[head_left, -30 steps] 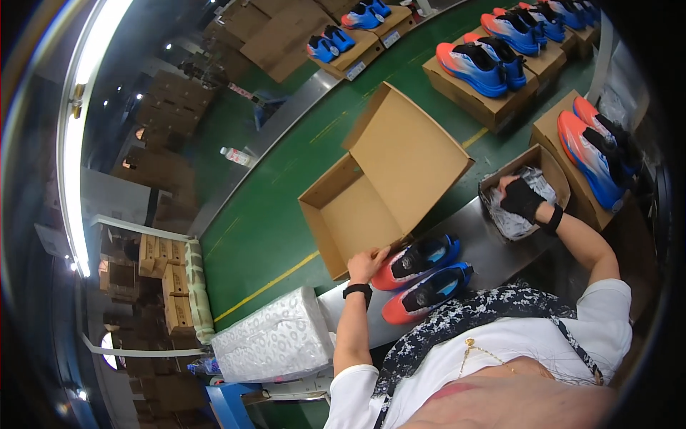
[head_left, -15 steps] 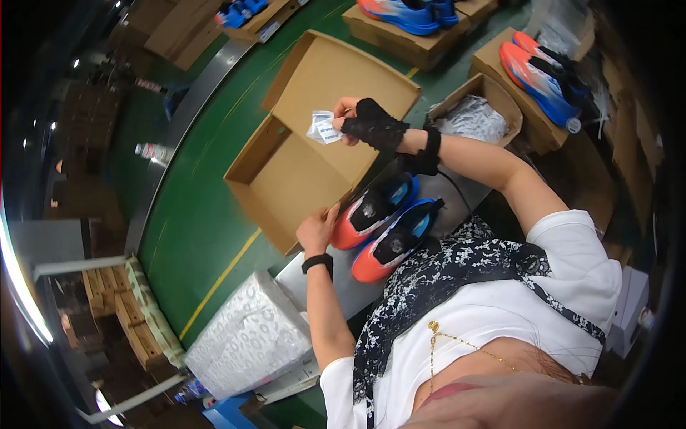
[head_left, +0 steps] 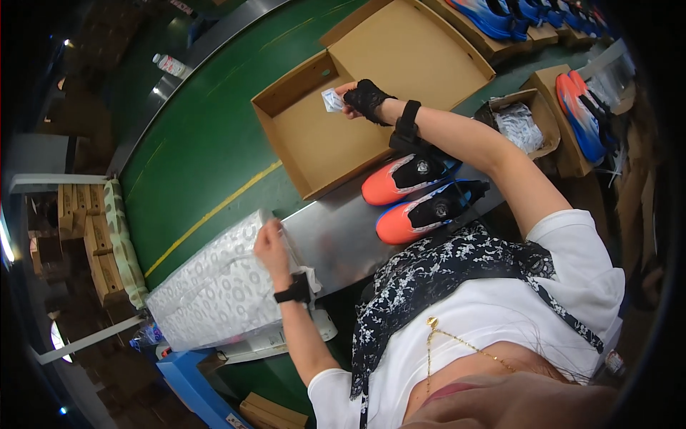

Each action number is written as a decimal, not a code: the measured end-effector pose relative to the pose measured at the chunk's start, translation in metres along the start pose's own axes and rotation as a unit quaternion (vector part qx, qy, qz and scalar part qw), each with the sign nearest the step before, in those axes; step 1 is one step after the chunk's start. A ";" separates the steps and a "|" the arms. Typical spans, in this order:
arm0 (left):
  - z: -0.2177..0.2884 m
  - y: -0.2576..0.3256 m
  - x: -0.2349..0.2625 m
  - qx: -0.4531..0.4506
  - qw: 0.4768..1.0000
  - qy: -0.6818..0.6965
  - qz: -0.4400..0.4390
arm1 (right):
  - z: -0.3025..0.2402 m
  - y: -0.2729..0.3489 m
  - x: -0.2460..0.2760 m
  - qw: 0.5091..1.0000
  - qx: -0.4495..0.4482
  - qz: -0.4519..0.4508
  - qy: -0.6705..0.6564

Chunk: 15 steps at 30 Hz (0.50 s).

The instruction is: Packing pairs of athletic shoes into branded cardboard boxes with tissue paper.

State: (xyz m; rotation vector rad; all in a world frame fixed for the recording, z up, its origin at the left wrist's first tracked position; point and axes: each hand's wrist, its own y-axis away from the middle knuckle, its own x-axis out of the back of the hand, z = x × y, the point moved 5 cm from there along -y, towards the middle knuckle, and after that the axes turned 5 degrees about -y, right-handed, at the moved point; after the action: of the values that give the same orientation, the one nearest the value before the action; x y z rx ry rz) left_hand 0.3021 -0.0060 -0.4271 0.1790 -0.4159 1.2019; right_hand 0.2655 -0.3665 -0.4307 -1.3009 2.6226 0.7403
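Note:
My right hand (head_left: 363, 99), in a black fingerless glove, reaches over the open cardboard shoe box (head_left: 325, 146) and pinches a small white packet (head_left: 331, 100) above the box's inside. My left hand (head_left: 271, 247) rests its fingers on the top sheet of a stack of white patterned wrapping paper (head_left: 214, 286) at my left. Two orange, blue and black sneakers (head_left: 414, 193) lie side by side on the grey metal ledge (head_left: 336, 236) just below the box.
The box sits on a green conveyor belt (head_left: 200, 157) with a yellow line. A small carton of white packets (head_left: 525, 125) stands to the right. More boxes with orange and blue shoes (head_left: 582, 118) line the right and top. A plastic bottle (head_left: 170, 66) lies at the belt's far edge.
My right hand carried a white packet from the small carton over to the open box. My left hand left the box's edge and moved down left onto the paper stack.

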 end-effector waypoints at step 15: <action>-0.108 0.072 0.145 0.237 0.853 -0.450 0.118 | 0.005 -0.026 -0.025 0.925 0.077 0.092 0.361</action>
State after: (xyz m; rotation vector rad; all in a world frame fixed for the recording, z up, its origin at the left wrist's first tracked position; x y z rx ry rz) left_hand 0.3016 0.1826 -0.4726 1.1808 -0.9708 1.3992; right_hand 0.3008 -0.3602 -0.4369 -1.5065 3.3123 0.0375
